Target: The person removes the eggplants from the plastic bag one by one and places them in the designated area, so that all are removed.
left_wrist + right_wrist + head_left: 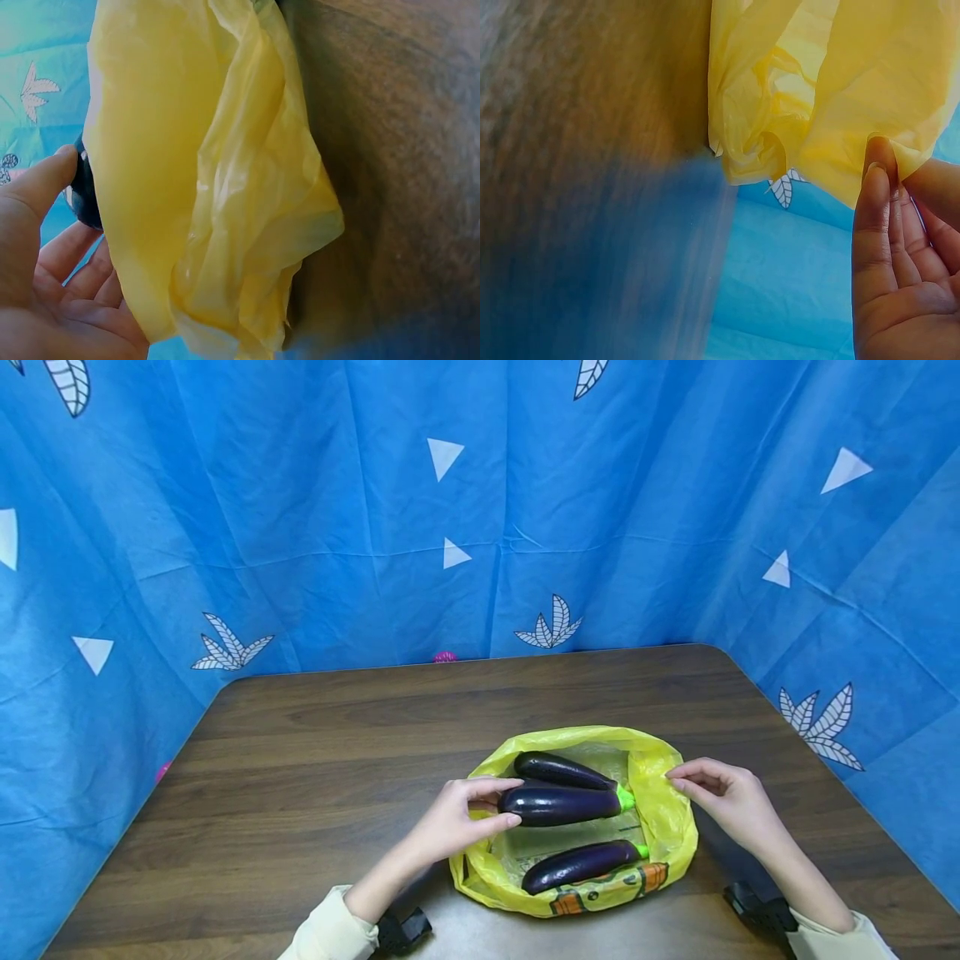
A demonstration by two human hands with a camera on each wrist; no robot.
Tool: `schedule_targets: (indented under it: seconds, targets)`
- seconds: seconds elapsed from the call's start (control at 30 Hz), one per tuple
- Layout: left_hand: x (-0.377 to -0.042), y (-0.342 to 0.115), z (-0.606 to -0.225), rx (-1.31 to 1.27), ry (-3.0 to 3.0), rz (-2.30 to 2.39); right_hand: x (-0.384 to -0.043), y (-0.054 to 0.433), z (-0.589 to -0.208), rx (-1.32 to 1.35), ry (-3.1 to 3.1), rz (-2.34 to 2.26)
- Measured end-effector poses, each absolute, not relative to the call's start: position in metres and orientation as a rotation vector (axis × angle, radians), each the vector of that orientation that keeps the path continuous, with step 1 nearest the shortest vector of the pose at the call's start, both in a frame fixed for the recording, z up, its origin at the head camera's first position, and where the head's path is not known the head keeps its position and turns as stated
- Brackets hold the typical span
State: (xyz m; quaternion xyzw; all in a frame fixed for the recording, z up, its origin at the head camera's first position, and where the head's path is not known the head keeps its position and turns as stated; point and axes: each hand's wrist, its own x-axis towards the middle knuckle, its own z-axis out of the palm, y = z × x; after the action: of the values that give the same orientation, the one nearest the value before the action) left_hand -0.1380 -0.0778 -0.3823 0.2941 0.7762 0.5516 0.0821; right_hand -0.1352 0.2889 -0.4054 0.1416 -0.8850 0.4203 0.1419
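A yellow plastic bag (663, 810) stands with its mouth wide, and three dark purple eggplants show inside it. My left hand (453, 818) reaches over the bag's left rim and grips the blunt end of the middle eggplant (558, 806) between thumb and fingers. Behind that one lies another eggplant (562, 770), and the third eggplant (581, 865) rests near the front wall. At the bag's right rim my right hand (731, 797) pinches the plastic; the right wrist view shows fingertips (881, 154) on the yellow film.
The bag sits on a brown wooden table (300, 777), right of its middle. Blue patterned cloth (375, 510) hangs along the table's back and sides. A black wrist device (405, 931) is on the left wrist, and another device (757, 910) on the right.
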Motion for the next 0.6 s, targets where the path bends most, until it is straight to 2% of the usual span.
schedule_targets:
  seconds: [0.1,0.27,0.6]
  targets:
    - [-0.137,-0.078,-0.376,0.841,2.330,1.651,-0.135,0.289,-0.406,0.407,-2.554,1.206]
    - [-0.147,-0.083,-0.396,0.833,2.329,1.679,-0.135,0.289,-0.406,0.404,-2.554,1.203]
    - [-0.152,-0.095,-0.392,0.855,2.318,1.769,-0.135,0.288,-0.407,0.384,-2.559,1.197]
